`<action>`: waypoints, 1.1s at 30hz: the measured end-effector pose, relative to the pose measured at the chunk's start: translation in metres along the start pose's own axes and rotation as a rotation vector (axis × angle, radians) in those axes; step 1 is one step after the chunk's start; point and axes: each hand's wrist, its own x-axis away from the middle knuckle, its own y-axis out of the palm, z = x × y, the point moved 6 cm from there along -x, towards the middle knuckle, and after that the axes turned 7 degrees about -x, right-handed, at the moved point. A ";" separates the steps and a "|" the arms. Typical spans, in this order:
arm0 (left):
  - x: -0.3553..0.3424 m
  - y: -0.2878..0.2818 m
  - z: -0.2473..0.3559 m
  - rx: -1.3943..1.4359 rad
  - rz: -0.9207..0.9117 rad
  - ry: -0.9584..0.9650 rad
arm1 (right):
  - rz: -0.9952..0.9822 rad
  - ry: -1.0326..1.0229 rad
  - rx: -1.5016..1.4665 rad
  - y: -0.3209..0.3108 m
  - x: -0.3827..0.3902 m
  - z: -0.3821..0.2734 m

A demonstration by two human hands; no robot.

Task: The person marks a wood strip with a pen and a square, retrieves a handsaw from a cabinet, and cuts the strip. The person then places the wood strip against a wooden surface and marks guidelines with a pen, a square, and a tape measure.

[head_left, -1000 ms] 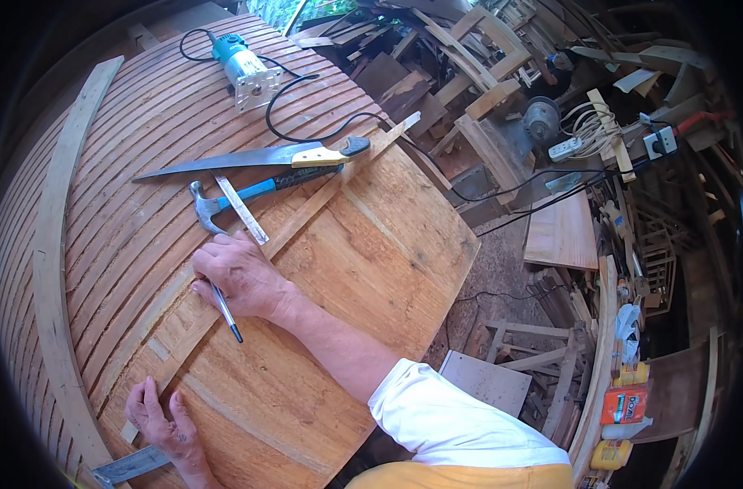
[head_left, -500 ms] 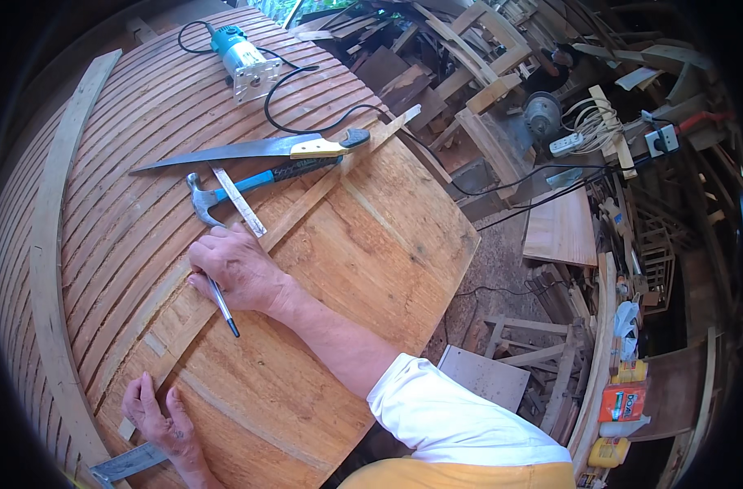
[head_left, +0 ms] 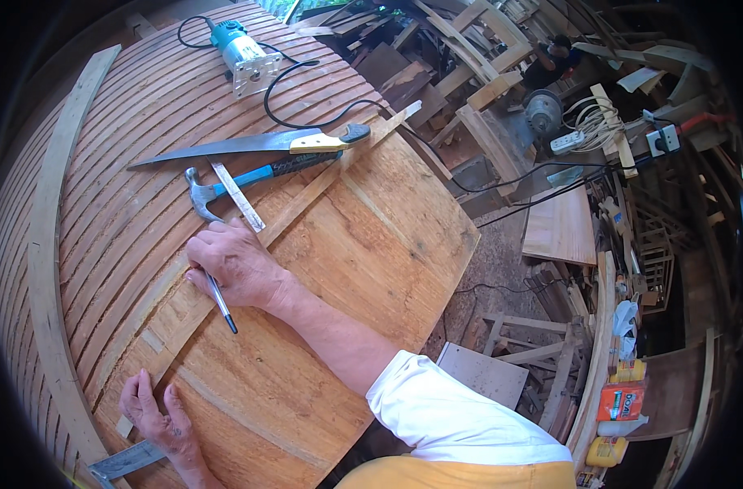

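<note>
My right hand (head_left: 235, 265) is closed round a slim silver pen (head_left: 219, 303), its dark end pointing down toward me. That hand rests along a long thin wooden strip (head_left: 302, 200) running diagonally over the large wooden panel (head_left: 388, 236). My left hand (head_left: 157, 416) lies on the strip's near end, fingers stretched and thumb apart. Close by it is a metal square (head_left: 127, 461), partly cut off at the lower edge. Beyond my right hand lie a blue-handled claw hammer (head_left: 245, 179), a short pale stick (head_left: 239, 198) and a handsaw (head_left: 225, 150) with a yellow and black handle.
A teal corded trim router (head_left: 243, 57) stands on the grooved far part. A curved wooden batten (head_left: 50, 244) crosses the left side. Black cables (head_left: 542, 194) run right to a power strip (head_left: 567, 143). Wood scraps and a person (head_left: 555, 63) are in the background.
Both hands stay nearly in place, the right still holding the pen. The person in the background has shifted slightly. The view has moved a little.
</note>
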 end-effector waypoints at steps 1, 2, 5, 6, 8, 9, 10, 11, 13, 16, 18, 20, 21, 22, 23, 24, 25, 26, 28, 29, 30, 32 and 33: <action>-0.001 0.000 0.000 -0.002 -0.001 0.001 | -0.005 0.005 0.004 0.000 0.000 0.001; -0.001 0.000 0.001 -0.001 -0.001 0.001 | -0.005 0.006 0.005 0.000 0.000 0.001; -0.001 0.002 0.001 0.025 -0.007 -0.001 | -0.002 0.000 0.008 -0.002 0.001 0.001; -0.001 0.002 0.000 0.013 0.001 0.007 | -0.002 0.000 0.009 -0.001 0.000 0.001; 0.000 0.001 -0.001 0.008 0.007 0.017 | -0.003 0.003 0.016 0.000 0.000 0.002; 0.000 0.001 -0.001 0.004 0.006 0.016 | 0.000 -0.004 -0.007 0.001 0.000 0.002; 0.000 0.001 -0.001 -0.001 0.006 0.015 | 0.003 -0.012 -0.033 0.000 -0.001 0.001; 0.000 0.001 -0.001 0.001 0.004 0.016 | 0.003 -0.010 -0.031 0.000 0.000 0.001; 0.000 0.001 -0.001 -0.011 0.000 0.008 | -0.008 -0.011 -0.021 -0.001 0.000 0.000; 0.000 0.002 -0.001 -0.005 0.007 0.010 | -0.004 -0.016 -0.013 -0.001 0.000 0.001; 0.000 0.002 -0.002 -0.004 0.005 0.014 | -0.005 -0.014 -0.016 -0.001 0.001 0.001; 0.001 0.003 -0.002 -0.004 0.004 0.018 | -0.006 -0.012 -0.019 0.000 0.001 0.001; 0.001 0.003 -0.003 0.001 0.003 0.012 | -0.007 -0.010 -0.014 0.000 0.001 0.002; 0.001 0.002 -0.003 0.004 0.002 0.005 | -0.007 -0.009 -0.011 0.001 0.001 0.002; 0.001 0.002 -0.003 0.003 0.001 0.004 | -0.007 -0.009 -0.012 0.001 0.001 0.002; 0.001 0.003 -0.003 0.004 0.002 0.004 | 0.001 -0.013 -0.010 0.001 0.000 0.002; 0.001 0.003 -0.004 0.004 0.002 0.004 | 0.008 -0.018 -0.008 0.000 0.000 0.001; 0.001 0.003 -0.003 0.003 0.002 0.003 | 0.008 -0.019 -0.009 0.000 0.000 0.001; 0.000 0.002 -0.003 0.014 -0.003 -0.004 | 0.011 -0.010 -0.005 -0.001 0.001 0.000; 0.000 0.003 -0.003 0.013 -0.003 -0.004 | 0.010 -0.010 -0.006 -0.001 0.001 0.000; 0.000 0.003 -0.002 0.006 -0.001 0.004 | 0.015 -0.016 -0.003 -0.001 0.001 0.001; 0.001 0.003 -0.003 -0.006 -0.001 0.009 | 0.020 -0.021 -0.007 0.000 0.000 0.000; 0.001 0.003 -0.004 -0.012 0.003 0.013 | 0.013 -0.018 -0.009 0.001 0.000 0.001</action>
